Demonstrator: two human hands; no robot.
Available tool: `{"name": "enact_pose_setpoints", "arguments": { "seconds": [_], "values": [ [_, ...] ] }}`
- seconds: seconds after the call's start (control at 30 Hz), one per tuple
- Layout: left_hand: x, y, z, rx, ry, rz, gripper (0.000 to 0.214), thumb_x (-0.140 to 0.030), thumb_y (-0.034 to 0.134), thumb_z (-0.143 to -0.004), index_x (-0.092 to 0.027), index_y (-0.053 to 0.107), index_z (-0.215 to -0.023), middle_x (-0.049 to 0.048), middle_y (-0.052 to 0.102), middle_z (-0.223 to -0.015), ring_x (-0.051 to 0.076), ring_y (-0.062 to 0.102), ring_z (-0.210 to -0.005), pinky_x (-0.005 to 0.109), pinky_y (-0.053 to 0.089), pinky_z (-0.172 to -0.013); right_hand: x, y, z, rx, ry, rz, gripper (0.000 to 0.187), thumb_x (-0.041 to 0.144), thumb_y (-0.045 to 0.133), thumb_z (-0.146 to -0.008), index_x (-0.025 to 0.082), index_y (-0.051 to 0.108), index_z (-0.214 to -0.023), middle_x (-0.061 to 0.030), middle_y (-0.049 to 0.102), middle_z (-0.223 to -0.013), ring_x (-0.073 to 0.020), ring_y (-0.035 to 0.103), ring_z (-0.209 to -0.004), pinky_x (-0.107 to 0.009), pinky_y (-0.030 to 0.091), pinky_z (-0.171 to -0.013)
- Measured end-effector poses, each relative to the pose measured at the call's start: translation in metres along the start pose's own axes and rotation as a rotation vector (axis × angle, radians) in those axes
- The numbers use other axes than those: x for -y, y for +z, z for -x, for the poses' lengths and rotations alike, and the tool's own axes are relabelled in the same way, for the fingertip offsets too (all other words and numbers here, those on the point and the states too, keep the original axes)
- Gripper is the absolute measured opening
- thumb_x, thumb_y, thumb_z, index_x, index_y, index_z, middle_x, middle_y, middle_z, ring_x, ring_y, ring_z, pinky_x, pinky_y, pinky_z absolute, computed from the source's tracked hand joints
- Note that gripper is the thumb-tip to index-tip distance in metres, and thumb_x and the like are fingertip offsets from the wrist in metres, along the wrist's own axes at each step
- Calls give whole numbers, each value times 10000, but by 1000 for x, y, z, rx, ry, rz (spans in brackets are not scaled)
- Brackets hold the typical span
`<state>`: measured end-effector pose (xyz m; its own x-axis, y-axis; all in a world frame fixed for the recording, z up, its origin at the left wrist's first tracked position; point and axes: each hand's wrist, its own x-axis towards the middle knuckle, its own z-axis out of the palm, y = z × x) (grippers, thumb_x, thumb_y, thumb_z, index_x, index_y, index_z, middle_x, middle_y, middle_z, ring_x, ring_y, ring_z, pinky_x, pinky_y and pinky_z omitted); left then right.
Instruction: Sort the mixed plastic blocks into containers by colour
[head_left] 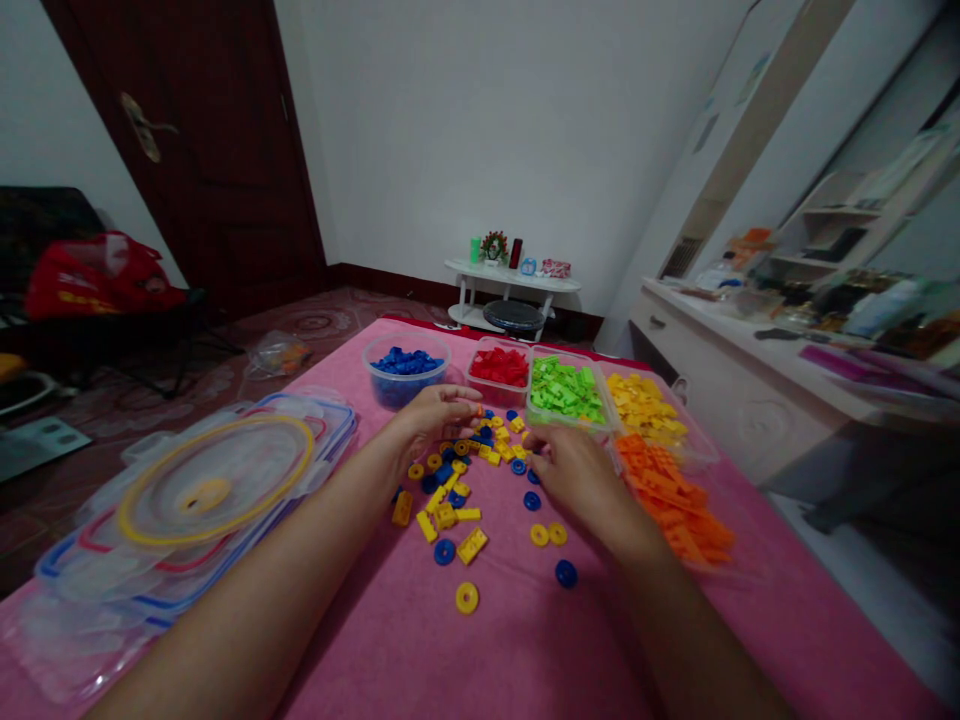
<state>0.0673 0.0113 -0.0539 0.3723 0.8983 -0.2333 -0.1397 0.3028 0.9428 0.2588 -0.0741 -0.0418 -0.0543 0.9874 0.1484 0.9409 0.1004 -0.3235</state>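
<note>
Loose yellow bricks (472, 545) and blue and yellow rings lie scattered on the pink cloth (510, 640), among them a yellow ring (466, 598) and a blue ring (566, 573). My left hand (435, 415) hovers at the far left of this pile, its fingers bent together with a small orange piece (480, 410) showing at the tips. At the pile's right side is my right hand (574, 465), fingers curled inward near some yellow bricks. What its fingertips hold, if anything, is hidden.
Beyond the pile stand tubs of blue bricks (405, 362), red bricks (499, 367) and green bricks (566, 390). Yellow bricks (645, 405) and orange bricks (671, 500) fill containers at right. Stacked clear lids (255, 470) lie left. A white dresser (705, 340) flanks the table.
</note>
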Motion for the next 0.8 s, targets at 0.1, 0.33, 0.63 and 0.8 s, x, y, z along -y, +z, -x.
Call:
{"name": "enact_pose_setpoints", "arguments": {
  "seconds": [0.1, 0.33, 0.63, 0.8],
  "values": [
    [1, 10, 7, 176, 14, -31, 498, -182, 822, -591, -118, 583, -1023, 37, 670, -729, 91, 613, -558, 190, 492, -533, 13, -1, 0, -145, -102, -221, 292, 211, 583, -799, 196, 660, -1080, -68, 686, -1026, -175, 607, -926, -269, 428, -792],
    [2, 36, 21, 325, 143, -171, 497, -331, 820, -583, -110, 630, -986, 8, 657, -698, 79, 594, -571, 167, 443, -540, 23, -14, 1, -95, -296, -353, 309, 108, 546, -782, 234, 718, -1006, -36, 716, -955, -173, 633, -897, -285, 461, -807],
    [11, 26, 2, 71, 362, -687, 247, -227, 630, -761, -104, 682, -970, 64, 718, -800, 147, 651, -696, 237, 485, -634, -66, -84, 11, -26, 102, 177, 204, 300, 633, -748, 242, 740, -912, -55, 728, -878, -225, 658, -752, -333, 472, -665],
    [25, 17, -7, 12, 566, -1039, 291, -153, 595, -751, -156, 701, -1022, 73, 708, -1037, 192, 641, -937, 309, 478, -855, -82, -87, 13, 33, 231, 269, 259, 311, 699, -686, 248, 734, -935, -68, 722, -962, -286, 652, -873, -390, 472, -738]
  ]
}}
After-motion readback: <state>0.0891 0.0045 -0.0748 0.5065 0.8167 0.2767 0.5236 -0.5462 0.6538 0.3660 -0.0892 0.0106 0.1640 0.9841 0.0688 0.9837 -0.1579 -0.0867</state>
